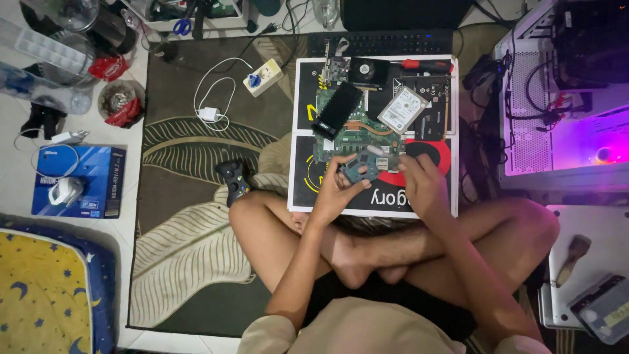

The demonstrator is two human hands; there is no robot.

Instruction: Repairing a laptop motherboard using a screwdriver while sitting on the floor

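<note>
A small square circuit module is pinched at its left edge by the fingers of the left hand, while the right hand is curled beside its right edge; whether those fingers close on it cannot be told. The module is held just above a green circuit board lying on a flat black-and-white box. On that board are rested a black rectangular card and a silver hard drive. A black game controller is seen on the rug, left of the knee.
</note>
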